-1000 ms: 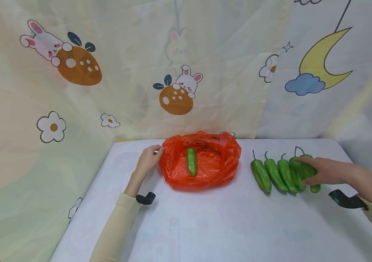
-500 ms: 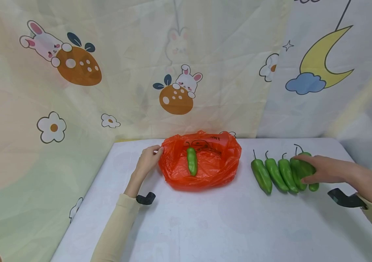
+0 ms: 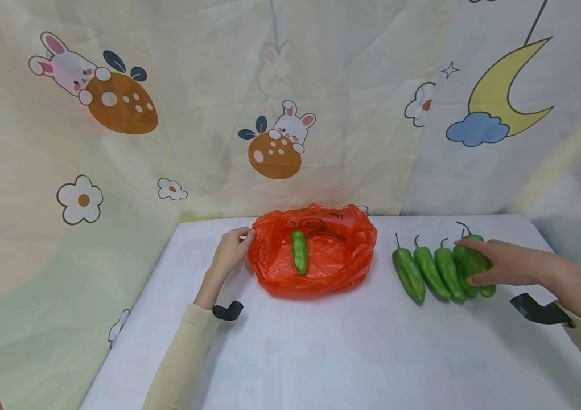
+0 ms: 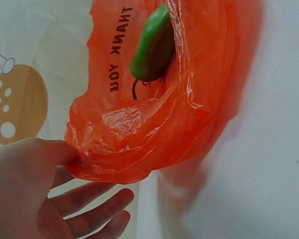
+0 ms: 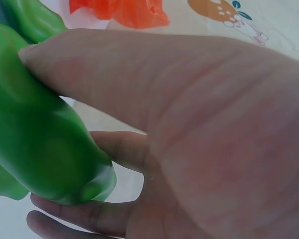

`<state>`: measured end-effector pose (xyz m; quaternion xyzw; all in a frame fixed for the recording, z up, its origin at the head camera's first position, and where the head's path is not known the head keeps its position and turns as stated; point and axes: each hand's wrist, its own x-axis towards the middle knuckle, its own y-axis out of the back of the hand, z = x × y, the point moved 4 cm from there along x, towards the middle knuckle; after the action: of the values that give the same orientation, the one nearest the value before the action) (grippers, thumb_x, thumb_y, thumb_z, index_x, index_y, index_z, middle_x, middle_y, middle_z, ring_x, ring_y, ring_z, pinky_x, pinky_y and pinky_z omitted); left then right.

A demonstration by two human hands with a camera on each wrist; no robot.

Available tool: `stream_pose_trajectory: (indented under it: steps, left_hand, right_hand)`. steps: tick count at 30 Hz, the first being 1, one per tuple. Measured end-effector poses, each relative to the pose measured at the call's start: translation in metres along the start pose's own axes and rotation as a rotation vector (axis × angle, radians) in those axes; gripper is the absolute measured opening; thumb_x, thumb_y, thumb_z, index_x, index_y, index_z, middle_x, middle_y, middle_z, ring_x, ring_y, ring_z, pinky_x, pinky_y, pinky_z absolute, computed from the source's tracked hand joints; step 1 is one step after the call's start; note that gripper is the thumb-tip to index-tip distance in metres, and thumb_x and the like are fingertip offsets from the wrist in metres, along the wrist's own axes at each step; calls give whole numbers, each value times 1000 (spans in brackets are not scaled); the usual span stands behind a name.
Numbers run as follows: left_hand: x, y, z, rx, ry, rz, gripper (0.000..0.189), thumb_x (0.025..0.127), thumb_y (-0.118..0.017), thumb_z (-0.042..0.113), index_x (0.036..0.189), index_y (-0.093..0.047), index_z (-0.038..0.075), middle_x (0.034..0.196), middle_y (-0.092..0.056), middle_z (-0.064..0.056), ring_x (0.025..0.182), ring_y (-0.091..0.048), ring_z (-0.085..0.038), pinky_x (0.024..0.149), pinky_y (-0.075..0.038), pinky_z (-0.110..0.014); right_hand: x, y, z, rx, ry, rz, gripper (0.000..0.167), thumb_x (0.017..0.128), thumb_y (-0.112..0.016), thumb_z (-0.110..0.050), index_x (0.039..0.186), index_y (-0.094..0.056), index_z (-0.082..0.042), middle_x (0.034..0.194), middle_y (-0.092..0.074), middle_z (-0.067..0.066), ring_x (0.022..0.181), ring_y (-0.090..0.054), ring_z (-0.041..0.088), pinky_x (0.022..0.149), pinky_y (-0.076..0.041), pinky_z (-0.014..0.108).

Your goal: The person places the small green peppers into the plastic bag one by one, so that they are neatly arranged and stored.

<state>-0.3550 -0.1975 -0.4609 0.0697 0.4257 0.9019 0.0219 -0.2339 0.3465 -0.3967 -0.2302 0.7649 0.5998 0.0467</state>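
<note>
At the left edge of the red plastic bag (image 3: 321, 287), my left hand (image 3: 231, 249) pinches the rim between thumb and index finger; its other fingers are spread below in the left wrist view. One green pepper (image 3: 300, 252) lies inside the bag's open mouth. On the right, my right hand (image 3: 512, 265) grips a large green pepper (image 5: 45, 134), thumb on one side and fingers on the other. That pepper overlaps the right end of a row of several green peppers, the leftmost pepper (image 3: 408, 275) lying slightly apart.
A white-covered table (image 3: 310, 353) carries the bag and peppers. Behind it hangs a printed cloth (image 3: 193, 114) with rabbits, flowers and a moon, right along the table's back edge.
My right hand has shifted slightly left and up with the pepper, whose stem now stands higher. The left hand and the bag stay put.
</note>
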Motion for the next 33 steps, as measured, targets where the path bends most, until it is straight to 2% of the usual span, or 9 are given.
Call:
stream_pose_trajectory:
  steps: [12, 18, 25, 33]
  left_hand:
    - [0, 1, 0, -21, 4, -14, 35, 104, -51, 38, 113, -72, 12, 112, -73, -10, 96, -68, -27, 81, -60, -40]
    - [0, 2, 1, -13, -5, -10, 35, 104, -51, 37, 111, -73, 12, 110, -74, -10, 95, -69, -27, 81, -60, -41]
    - [0, 2, 0, -12, -3, -9, 34, 104, -51, 37, 110, -73, 11, 108, -74, -10, 92, -68, -26, 79, -59, -39]
    - [0, 2, 0, -10, 5, -13, 36, 104, -50, 38, 112, -72, 11, 110, -73, -10, 94, -68, -26, 80, -60, -40]
  right_hand:
    - [-1, 5, -15, -8, 19, 16, 85, 82, -79, -39, 146, -37, -1, 113, -56, 32, 95, -61, 34, 74, -56, 53]
    - [-2, 7, -24, -8, 25, 22, 85, 83, -79, -39, 147, -37, -2, 119, -54, 34, 100, -61, 37, 75, -56, 54]
    - [-4, 9, -36, -10, 59, 18, 87, 82, -80, -40, 148, -37, -2, 123, -54, 32, 102, -61, 34, 75, -56, 49]
    - [-4, 9, -44, -8, 67, 16, 88, 82, -80, -42, 150, -37, -5, 128, -53, 33, 106, -60, 37, 77, -56, 52]
